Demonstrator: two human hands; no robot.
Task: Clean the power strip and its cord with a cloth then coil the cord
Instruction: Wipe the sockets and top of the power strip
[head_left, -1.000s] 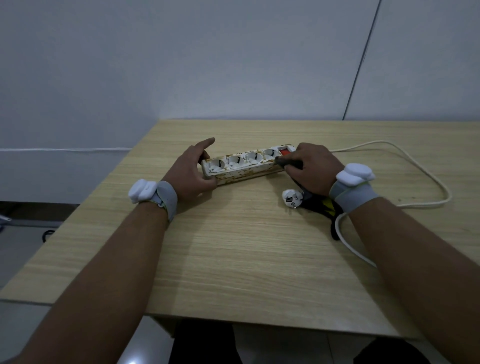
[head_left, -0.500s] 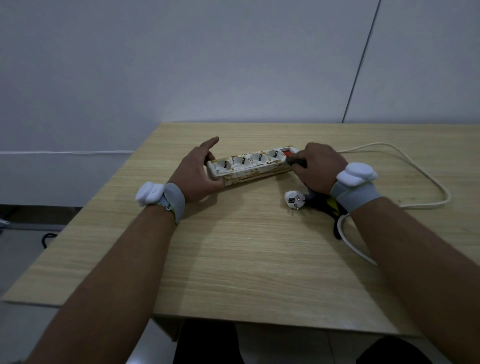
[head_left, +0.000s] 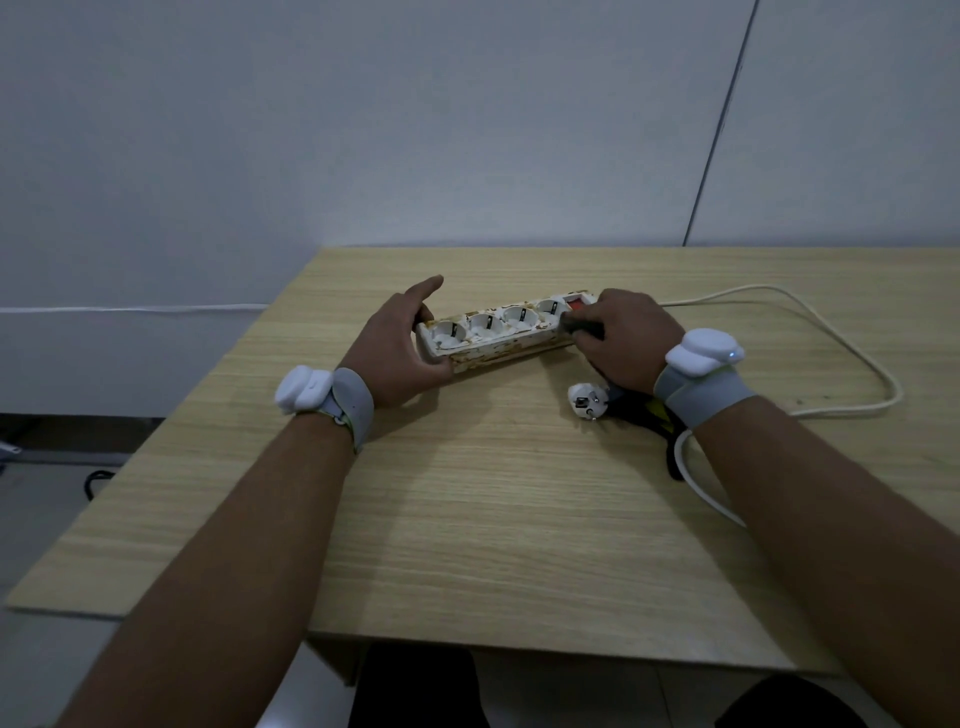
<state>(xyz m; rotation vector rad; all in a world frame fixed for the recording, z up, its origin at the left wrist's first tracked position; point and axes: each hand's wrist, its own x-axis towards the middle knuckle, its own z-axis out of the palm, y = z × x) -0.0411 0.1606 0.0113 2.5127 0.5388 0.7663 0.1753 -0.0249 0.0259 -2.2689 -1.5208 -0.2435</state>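
The stained white power strip (head_left: 501, 332) lies slantwise on the far middle of the wooden table (head_left: 493, 519). The left hand (head_left: 397, 351) grasps its near-left end, thumb along the front edge and forefinger pointing away. The right hand (head_left: 621, 340) presses a dark cloth (head_left: 582, 327) onto the strip's right end, fingers curled round it, beside the red switch (head_left: 577, 303). The white cord (head_left: 831, 353) loops off far right and comes back under the right forearm. Its plug (head_left: 587, 401) rests near the right wrist, beside a dark object I cannot identify.
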